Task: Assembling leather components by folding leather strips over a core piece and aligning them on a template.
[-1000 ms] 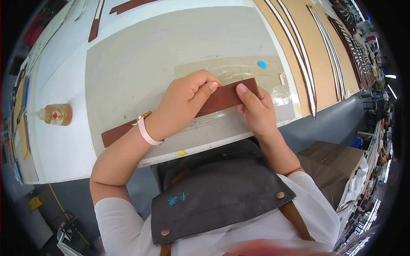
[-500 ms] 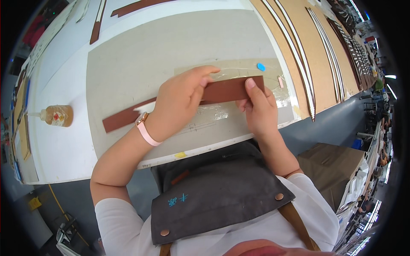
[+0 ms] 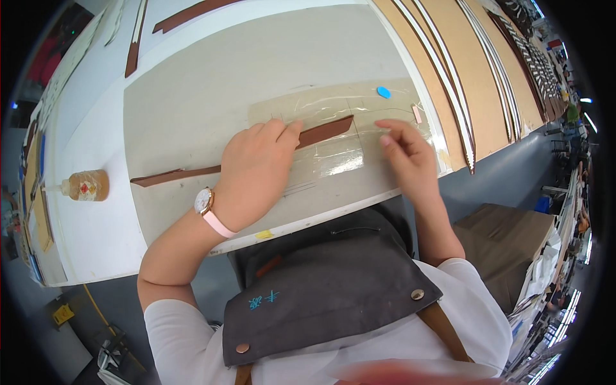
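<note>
A long brown leather strap (image 3: 324,131) lies across a grey cutting mat (image 3: 192,102), its right end on a clear taped template (image 3: 333,157). My left hand (image 3: 253,173), with a pink watch on its wrist, presses flat on the strap's middle and hides that part. My right hand (image 3: 404,151) hovers just right of the strap's slanted end, fingers loosely curled, holding nothing.
A glue bottle (image 3: 86,185) lies on the white table at the left. More brown strips (image 3: 133,58) rest at the far edge. A small blue piece (image 3: 383,92) sits on the template. Long tan boards with thin strips (image 3: 449,70) run along the right. A cardboard box (image 3: 507,250) stands below.
My right hand has let go of the strap's end and lifted to the right. The strap has slid left and further from me under my left hand.
</note>
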The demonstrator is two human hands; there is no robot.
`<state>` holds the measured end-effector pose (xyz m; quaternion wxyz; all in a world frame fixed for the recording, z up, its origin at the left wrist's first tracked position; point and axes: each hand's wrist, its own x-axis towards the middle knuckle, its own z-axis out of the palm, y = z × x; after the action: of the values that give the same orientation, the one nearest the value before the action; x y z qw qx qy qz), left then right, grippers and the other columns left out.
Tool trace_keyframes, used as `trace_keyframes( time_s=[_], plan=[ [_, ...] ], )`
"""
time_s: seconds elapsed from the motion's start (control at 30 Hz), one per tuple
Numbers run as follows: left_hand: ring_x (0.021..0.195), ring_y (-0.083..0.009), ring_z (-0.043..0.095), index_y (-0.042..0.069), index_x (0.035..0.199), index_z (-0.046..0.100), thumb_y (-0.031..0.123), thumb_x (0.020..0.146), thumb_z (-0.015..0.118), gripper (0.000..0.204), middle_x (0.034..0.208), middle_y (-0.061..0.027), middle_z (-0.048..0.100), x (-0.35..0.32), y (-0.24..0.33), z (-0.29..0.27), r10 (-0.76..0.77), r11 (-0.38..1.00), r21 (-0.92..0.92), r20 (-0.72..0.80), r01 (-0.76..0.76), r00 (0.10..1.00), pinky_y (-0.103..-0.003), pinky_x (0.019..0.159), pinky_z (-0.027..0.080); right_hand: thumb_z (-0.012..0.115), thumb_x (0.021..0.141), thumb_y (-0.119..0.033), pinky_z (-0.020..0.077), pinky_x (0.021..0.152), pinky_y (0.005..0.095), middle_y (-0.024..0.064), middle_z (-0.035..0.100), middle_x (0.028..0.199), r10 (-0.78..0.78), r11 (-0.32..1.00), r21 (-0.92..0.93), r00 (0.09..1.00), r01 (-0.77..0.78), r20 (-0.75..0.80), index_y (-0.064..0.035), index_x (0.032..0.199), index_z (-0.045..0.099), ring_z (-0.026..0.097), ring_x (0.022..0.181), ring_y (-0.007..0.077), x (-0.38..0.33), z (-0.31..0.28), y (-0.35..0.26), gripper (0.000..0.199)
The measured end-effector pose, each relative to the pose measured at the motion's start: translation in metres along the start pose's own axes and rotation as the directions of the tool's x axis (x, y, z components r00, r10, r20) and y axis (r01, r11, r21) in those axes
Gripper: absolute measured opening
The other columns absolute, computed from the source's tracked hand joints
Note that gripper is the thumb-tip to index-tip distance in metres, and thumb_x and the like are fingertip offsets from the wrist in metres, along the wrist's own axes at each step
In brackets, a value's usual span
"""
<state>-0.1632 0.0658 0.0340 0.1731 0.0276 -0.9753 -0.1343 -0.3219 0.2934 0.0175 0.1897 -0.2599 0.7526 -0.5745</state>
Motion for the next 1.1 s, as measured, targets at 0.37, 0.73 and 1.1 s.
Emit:
trace_keyframes(
  time_s=[0.37,0.73,1.1],
  plan=[
    [0.073,-0.0269,0.056,0.020,0.138,0.068,0.005,0.088,0.068,0.052,0.089,-0.0094,0.054,0.017,-0.015,0.011,0.029,0.998,-0.060,0.156,-0.020,0.987,-0.038,0.069,0.050,0.073,0.085,-0.004,0.0487,0.081,0.0388,0.0095,0.060,0.099,-0.517,0.616,-0.605,0.838,0.505,0.172,-0.0070,0.121,0.074,0.058,0.094,0.0282,-0.006,0.022,0.005,0.036],
    [0.087,-0.0243,0.058,0.019,0.133,0.071,0.024,0.088,0.078,0.046,0.101,-0.0094,0.054,0.014,-0.009,0.004,0.034,0.995,-0.098,0.183,-0.016,0.983,-0.036,0.075,0.051,0.071,0.086,-0.003,0.0477,0.086,0.0407,0.0125,0.061,0.105,-0.516,0.633,-0.610,0.847,0.476,0.125,-0.0034,0.123,0.072,0.058,0.099,0.0310,-0.006,0.023,0.008,0.037],
    [0.089,-0.0242,0.061,0.020,0.131,0.072,0.027,0.089,0.077,0.042,0.103,-0.0092,0.055,0.016,-0.004,0.003,0.010,0.998,-0.067,0.190,0.003,0.982,-0.036,0.074,0.054,0.072,0.086,-0.005,0.0483,0.087,0.0409,0.0111,0.062,0.105,-0.516,0.658,-0.575,0.847,0.486,0.125,-0.0048,0.120,0.073,0.059,0.102,0.0311,-0.007,0.018,0.007,0.034]
  ],
)
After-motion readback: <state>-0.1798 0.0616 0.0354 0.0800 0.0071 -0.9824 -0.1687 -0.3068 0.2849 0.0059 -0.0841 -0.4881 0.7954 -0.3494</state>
